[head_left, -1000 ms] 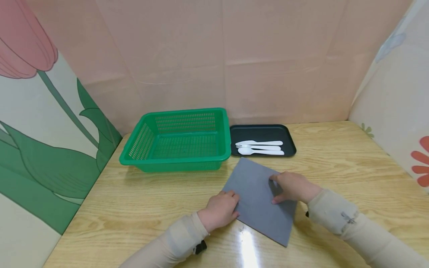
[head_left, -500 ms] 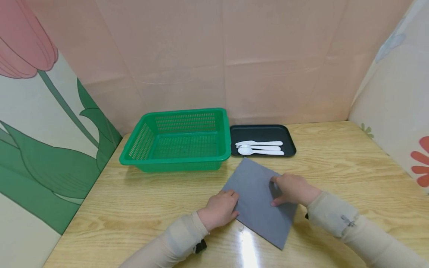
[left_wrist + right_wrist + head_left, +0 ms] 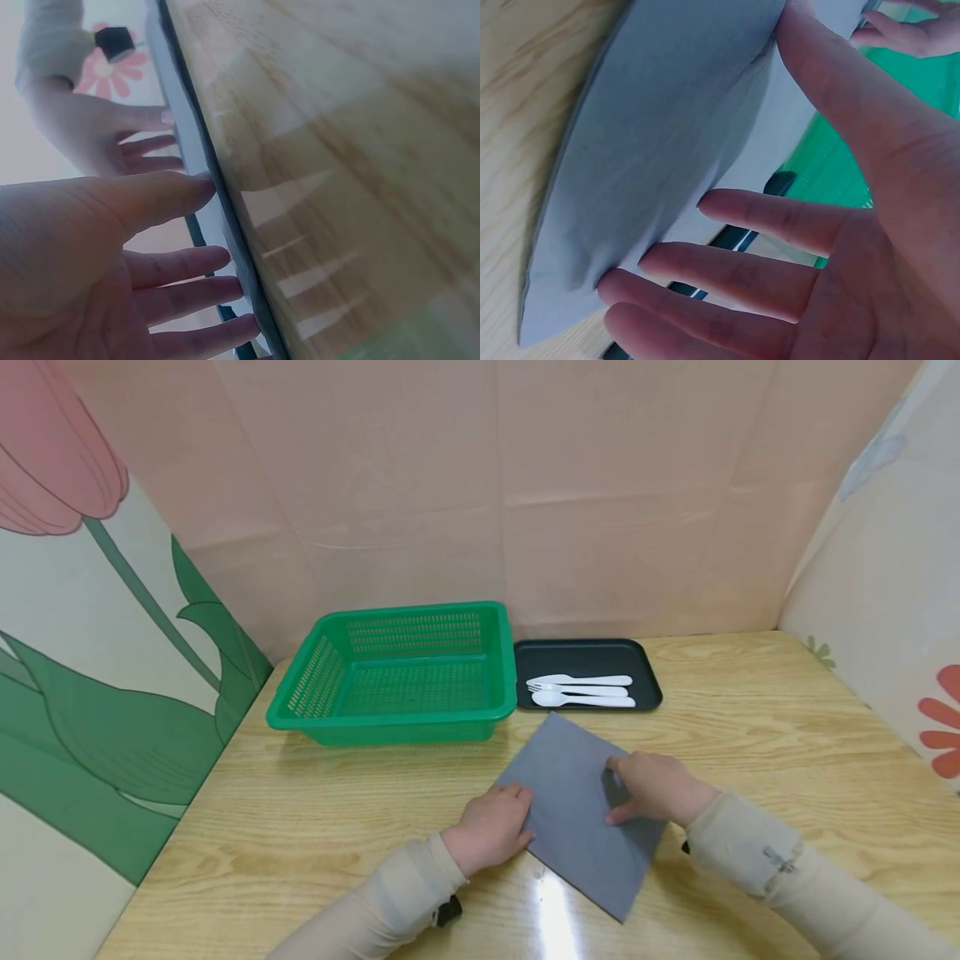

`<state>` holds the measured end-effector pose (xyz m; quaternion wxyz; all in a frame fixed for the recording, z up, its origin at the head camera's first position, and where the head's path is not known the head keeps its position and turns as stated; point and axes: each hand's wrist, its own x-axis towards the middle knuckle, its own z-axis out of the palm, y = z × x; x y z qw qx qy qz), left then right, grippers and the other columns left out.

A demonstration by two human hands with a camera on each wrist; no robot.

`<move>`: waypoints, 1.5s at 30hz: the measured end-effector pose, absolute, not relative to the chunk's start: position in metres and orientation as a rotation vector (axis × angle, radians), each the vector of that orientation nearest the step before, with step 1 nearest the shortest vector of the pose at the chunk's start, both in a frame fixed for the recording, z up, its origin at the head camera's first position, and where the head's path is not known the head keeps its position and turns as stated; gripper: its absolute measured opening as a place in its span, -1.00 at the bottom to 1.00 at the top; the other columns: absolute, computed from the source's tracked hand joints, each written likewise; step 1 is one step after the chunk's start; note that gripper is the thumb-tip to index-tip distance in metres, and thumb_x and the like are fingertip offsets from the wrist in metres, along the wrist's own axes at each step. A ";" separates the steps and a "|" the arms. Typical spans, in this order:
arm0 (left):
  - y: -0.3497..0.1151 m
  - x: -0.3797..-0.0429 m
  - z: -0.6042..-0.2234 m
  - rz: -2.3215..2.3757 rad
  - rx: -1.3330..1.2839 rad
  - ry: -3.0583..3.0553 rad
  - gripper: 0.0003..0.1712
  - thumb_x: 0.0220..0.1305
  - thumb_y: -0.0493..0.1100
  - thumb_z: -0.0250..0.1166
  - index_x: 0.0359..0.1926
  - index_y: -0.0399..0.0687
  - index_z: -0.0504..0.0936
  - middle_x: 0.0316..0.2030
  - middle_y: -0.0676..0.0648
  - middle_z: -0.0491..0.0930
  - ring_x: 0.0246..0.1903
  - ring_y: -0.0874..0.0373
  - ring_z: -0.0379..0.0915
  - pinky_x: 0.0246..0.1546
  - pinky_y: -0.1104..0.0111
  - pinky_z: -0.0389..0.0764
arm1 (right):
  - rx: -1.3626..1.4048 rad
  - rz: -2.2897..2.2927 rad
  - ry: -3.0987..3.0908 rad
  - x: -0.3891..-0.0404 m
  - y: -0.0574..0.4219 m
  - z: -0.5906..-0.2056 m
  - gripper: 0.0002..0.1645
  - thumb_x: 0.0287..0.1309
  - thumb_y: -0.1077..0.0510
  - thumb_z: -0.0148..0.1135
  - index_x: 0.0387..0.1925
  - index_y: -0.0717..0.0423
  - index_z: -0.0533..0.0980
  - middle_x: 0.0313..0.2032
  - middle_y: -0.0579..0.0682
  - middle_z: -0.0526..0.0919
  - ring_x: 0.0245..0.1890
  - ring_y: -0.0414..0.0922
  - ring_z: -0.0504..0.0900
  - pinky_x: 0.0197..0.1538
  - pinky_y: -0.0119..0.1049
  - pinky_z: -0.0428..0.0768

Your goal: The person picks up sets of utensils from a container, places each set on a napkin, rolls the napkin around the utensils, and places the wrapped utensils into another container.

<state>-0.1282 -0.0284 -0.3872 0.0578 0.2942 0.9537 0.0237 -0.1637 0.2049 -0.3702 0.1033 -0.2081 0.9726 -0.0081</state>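
Observation:
A grey folded cloth point(image 3: 573, 810) lies flat on the wooden table, turned at an angle. On its left corner rests my left hand point(image 3: 491, 828); the left wrist view shows that hand's fingers point(image 3: 184, 261) fairly straight, with their tips against the cloth's edge. My right hand point(image 3: 656, 787) touches the cloth's right part with spread fingertips. Seen from the right wrist, its thumb and fingers point(image 3: 731, 274) reach nearly straight onto the cloth's surface point(image 3: 652, 127), where shallow creases run between them.
Behind the cloth on the left stands a green plastic basket point(image 3: 408, 720). Beside it, a black tray point(image 3: 577, 656) bears a white knife point(image 3: 592, 680), fork point(image 3: 592, 691) and spoon point(image 3: 585, 700). Printed walls border the table point(image 3: 780, 718) at the back and sides.
The cloth has turned slightly clockwise: its far corner shifted right, its near corner left. The right hand has moved a little toward me; the left hand stays nearly in place.

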 end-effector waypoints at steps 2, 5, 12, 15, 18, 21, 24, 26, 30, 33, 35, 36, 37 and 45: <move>-0.029 -0.128 -0.387 0.067 0.893 2.890 -0.58 0.18 0.03 0.28 -0.03 -0.10 0.49 -0.15 -0.02 0.55 -0.12 0.10 0.53 -0.31 0.37 0.60 | -0.606 -0.026 2.871 -0.163 0.204 -0.370 -0.22 -0.38 -0.28 0.48 -0.23 0.22 0.52 -0.53 -0.01 0.56 -0.53 -0.14 0.49 -0.49 -0.18 0.50; -0.029 -0.129 -0.388 0.070 0.897 2.888 -0.57 0.19 0.04 0.28 -0.02 -0.11 0.48 -0.13 -0.03 0.55 -0.09 0.09 0.52 -0.25 0.35 0.60 | -0.601 -0.030 2.879 -0.161 0.203 -0.370 -0.26 -0.39 -0.27 0.49 -0.28 0.20 0.51 -0.56 -0.02 0.52 -0.56 -0.15 0.45 -0.52 -0.20 0.47; -0.031 -0.134 -0.397 0.086 0.917 2.903 -0.53 0.20 0.05 0.26 0.01 -0.13 0.47 -0.08 -0.05 0.55 -0.05 0.08 0.52 -0.18 0.32 0.61 | -0.623 -0.011 2.919 -0.158 0.202 -0.372 -0.28 -0.42 -0.27 0.50 -0.34 0.19 0.50 -0.60 -0.02 0.49 -0.59 -0.13 0.45 -0.56 -0.18 0.45; -0.030 -0.133 -0.390 0.094 0.903 2.882 -0.53 0.20 0.04 0.26 0.03 -0.14 0.47 -0.07 -0.06 0.56 -0.04 0.08 0.52 -0.18 0.31 0.61 | -0.618 -0.008 2.923 -0.157 0.203 -0.372 -0.27 -0.42 -0.29 0.50 -0.35 0.19 0.50 -0.60 -0.02 0.49 -0.59 -0.13 0.45 -0.57 -0.18 0.45; -0.031 -0.135 -0.390 0.102 0.901 2.872 -0.52 0.21 0.05 0.26 0.04 -0.14 0.47 -0.05 -0.06 0.55 -0.01 0.08 0.51 -0.17 0.29 0.62 | -0.606 -0.010 2.926 -0.155 0.202 -0.372 -0.28 -0.41 -0.30 0.49 -0.37 0.17 0.48 -0.61 -0.03 0.48 -0.61 -0.14 0.42 -0.59 -0.19 0.43; -0.032 -0.136 -0.390 0.100 0.903 2.871 -0.52 0.21 0.05 0.26 0.05 -0.12 0.47 -0.03 -0.05 0.55 0.00 0.09 0.51 -0.16 0.31 0.61 | -0.595 -0.003 2.930 -0.153 0.202 -0.372 -0.29 -0.41 -0.30 0.48 -0.38 0.18 0.47 -0.63 -0.05 0.47 -0.62 -0.15 0.42 -0.60 -0.20 0.43; -0.032 -0.136 -0.389 0.104 0.899 2.868 -0.52 0.20 0.06 0.26 0.05 -0.10 0.46 0.00 -0.04 0.55 0.02 0.10 0.50 -0.13 0.33 0.60 | -0.591 0.013 2.933 -0.151 0.201 -0.371 -0.26 -0.40 -0.31 0.48 -0.35 0.20 0.48 -0.63 -0.03 0.48 -0.62 -0.13 0.45 -0.61 -0.18 0.44; -0.033 -0.136 -0.388 0.111 0.895 2.871 -0.52 0.19 0.06 0.27 0.04 -0.10 0.47 0.00 -0.04 0.55 0.01 0.09 0.50 -0.14 0.33 0.60 | -0.584 0.020 2.931 -0.150 0.201 -0.370 -0.23 -0.40 -0.31 0.47 -0.31 0.23 0.49 -0.63 -0.02 0.48 -0.61 -0.12 0.46 -0.60 -0.18 0.45; -0.033 -0.136 -0.386 0.122 0.886 2.869 -0.52 0.18 0.06 0.28 0.03 -0.10 0.48 0.01 -0.04 0.55 0.00 0.08 0.51 -0.15 0.33 0.60 | -0.578 0.022 2.934 -0.149 0.201 -0.369 -0.21 -0.39 -0.32 0.46 -0.30 0.24 0.50 -0.62 -0.02 0.47 -0.60 -0.12 0.45 -0.60 -0.17 0.45; -0.033 -0.137 -0.386 0.130 0.878 2.861 -0.50 0.17 0.07 0.28 0.04 -0.11 0.47 0.02 -0.05 0.55 -0.01 0.08 0.51 -0.15 0.33 0.60 | -0.578 0.024 2.938 -0.149 0.201 -0.370 -0.21 -0.39 -0.33 0.46 -0.31 0.24 0.50 -0.62 -0.01 0.48 -0.60 -0.11 0.47 -0.60 -0.16 0.45; -0.034 -0.138 -0.387 0.132 0.865 2.855 -0.48 0.17 0.08 0.28 0.05 -0.12 0.47 0.02 -0.06 0.55 -0.02 0.08 0.51 -0.16 0.33 0.60 | -0.581 0.031 2.944 -0.149 0.201 -0.370 -0.22 -0.40 -0.33 0.46 -0.32 0.23 0.50 -0.61 0.01 0.50 -0.60 -0.10 0.49 -0.60 -0.16 0.45; -0.034 -0.139 -0.387 0.132 0.861 2.853 -0.48 0.17 0.09 0.28 0.05 -0.12 0.47 0.02 -0.06 0.55 -0.03 0.09 0.51 -0.16 0.34 0.60 | -0.581 0.035 2.946 -0.149 0.201 -0.370 -0.22 -0.40 -0.34 0.45 -0.32 0.23 0.50 -0.60 0.02 0.51 -0.59 -0.09 0.50 -0.60 -0.15 0.45; -0.035 -0.140 -0.387 0.133 0.857 2.850 -0.48 0.17 0.09 0.29 0.04 -0.12 0.47 0.01 -0.05 0.55 -0.04 0.09 0.51 -0.17 0.34 0.60 | -0.583 0.042 2.948 -0.149 0.201 -0.370 -0.22 -0.40 -0.34 0.45 -0.32 0.23 0.50 -0.59 0.03 0.52 -0.59 -0.09 0.50 -0.59 -0.15 0.45; -0.037 -0.141 -0.386 0.158 0.839 2.851 -0.52 0.14 0.12 0.30 -0.07 -0.12 0.50 -0.13 -0.03 0.57 -0.16 0.12 0.51 -0.30 0.36 0.58 | -0.590 0.077 2.979 -0.148 0.202 -0.374 -0.26 -0.40 -0.37 0.43 -0.40 0.17 0.48 -0.62 0.01 0.52 -0.62 -0.08 0.51 -0.62 -0.15 0.44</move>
